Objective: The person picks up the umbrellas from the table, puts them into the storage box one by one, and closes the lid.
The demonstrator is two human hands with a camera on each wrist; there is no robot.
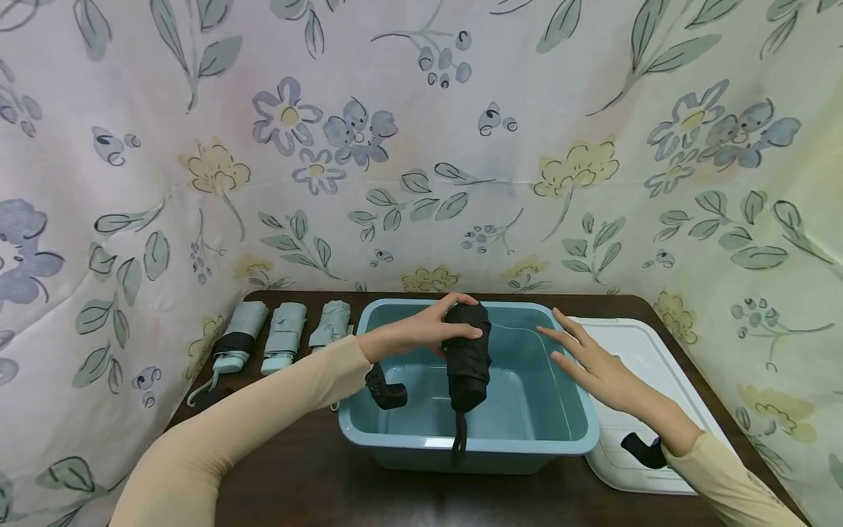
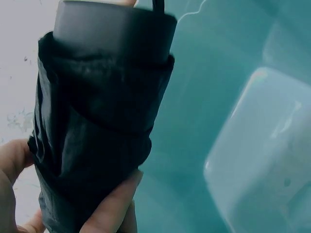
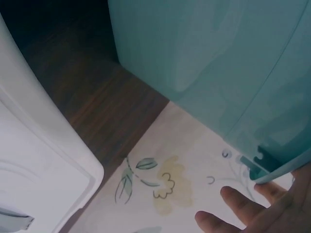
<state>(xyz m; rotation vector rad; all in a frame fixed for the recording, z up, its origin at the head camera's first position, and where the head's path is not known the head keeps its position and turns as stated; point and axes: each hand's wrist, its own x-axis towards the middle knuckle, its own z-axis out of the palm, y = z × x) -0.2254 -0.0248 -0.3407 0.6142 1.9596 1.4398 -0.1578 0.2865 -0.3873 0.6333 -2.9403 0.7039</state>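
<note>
A folded black umbrella (image 1: 469,373) with a dark wrist cord hangs over the blue plastic tub (image 1: 474,443). My left hand (image 1: 421,327) grips it near its far end, fingers and thumb on either side. In the left wrist view the umbrella (image 2: 97,111) fills much of the picture, its smooth handle end up. At the tub's right rim, my right hand (image 1: 602,369) is spread with its fingers extended and holds nothing. The right wrist view shows those fingers (image 3: 243,206) close beside the tub's outer wall (image 3: 194,58).
Three folded pale blue-green umbrellas lie in a row left of the tub, the nearest being this one (image 1: 331,326). A white lid (image 1: 648,432) rests right of the tub on the dark wooden table (image 1: 296,476). A floral curtain (image 1: 421,146) hangs behind and at both sides.
</note>
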